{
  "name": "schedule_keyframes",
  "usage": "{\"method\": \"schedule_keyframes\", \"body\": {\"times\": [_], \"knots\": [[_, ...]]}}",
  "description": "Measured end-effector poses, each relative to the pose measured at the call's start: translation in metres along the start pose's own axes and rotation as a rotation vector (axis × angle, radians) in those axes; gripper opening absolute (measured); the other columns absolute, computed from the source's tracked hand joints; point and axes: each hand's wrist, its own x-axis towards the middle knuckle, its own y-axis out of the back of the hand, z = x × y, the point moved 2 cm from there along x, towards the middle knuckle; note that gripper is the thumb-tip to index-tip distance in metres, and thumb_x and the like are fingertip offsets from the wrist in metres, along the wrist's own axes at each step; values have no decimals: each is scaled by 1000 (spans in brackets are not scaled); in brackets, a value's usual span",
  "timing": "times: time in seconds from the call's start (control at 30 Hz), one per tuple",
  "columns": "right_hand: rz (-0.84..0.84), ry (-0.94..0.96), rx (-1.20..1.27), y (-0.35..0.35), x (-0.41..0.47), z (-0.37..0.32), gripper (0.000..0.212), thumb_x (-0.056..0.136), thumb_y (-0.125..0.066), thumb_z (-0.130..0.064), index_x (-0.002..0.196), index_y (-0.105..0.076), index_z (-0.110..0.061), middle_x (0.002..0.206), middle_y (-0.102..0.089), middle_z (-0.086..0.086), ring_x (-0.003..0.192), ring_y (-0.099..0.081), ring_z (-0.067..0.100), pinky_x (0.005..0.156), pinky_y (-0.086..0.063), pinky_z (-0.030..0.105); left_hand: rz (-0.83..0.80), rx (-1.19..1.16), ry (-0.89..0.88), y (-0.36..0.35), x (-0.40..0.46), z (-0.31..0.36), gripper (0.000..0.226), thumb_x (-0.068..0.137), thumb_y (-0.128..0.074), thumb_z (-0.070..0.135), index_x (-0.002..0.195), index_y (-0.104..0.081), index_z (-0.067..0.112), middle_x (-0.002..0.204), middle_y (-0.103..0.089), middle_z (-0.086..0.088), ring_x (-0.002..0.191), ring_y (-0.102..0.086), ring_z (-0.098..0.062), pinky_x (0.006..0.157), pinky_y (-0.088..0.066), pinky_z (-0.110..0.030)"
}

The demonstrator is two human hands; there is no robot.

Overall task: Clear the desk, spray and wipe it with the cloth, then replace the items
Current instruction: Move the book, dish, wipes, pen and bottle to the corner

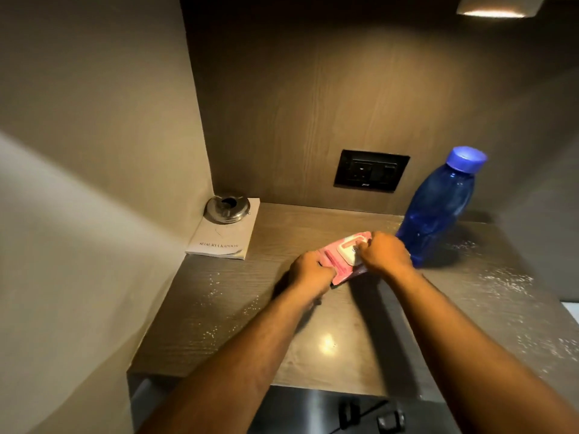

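left hand and right hand both closed on pink wipes pack mid-desk, blue bottle near back edge, ashtray on booklet in back left corner

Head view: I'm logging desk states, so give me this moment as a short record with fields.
surface: wooden desk, droplets visible
left hand: gripping the near end of a pink wipes pack
right hand: at the pack's white flap lid
back-left corner: metal ashtray resting on a white booklet
right of hands: blue water bottle, capped, upright
back wall: black socket plate
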Motion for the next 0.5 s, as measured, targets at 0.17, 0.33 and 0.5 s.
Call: {"method": "schedule_keyframes", "body": {"times": [0.17, 0.33, 0.5], "knots": [[-8, -34, 6, -19, -8, -7, 52, 95, -47, -51, 131, -51, -14, 125, -60, 14, 108, -57, 31, 85, -46, 40, 41, -95, 77, -12, -6, 12, 19, 80, -53, 5, 85, -59, 22, 82, -64, -8, 65, -55, -23, 53, -49, -30], [-66, 108, 414, -34, -16, -24, 43, 95, -53, -48, 117, -65, -13, 108, -71, 9, 94, -65, 25, 86, -54, 41, 199, -243, 16, 28, 1, 16, 42, 90, -50, 0, 125, -58, 22, 95, -64, 0, 79, -64, -17, 61, -56, -28], [-135, 342, 690, -55, -40, -89, 37, 91, -62, -46, 118, -62, -20, 109, -68, -6, 96, -64, 10, 83, -49, 27, 384, -310, -94, 103, 10, 28, 42, 88, -50, -6, 119, -65, 18, 119, -66, -7, 94, -68, -29, 55, -55, -26]]}}
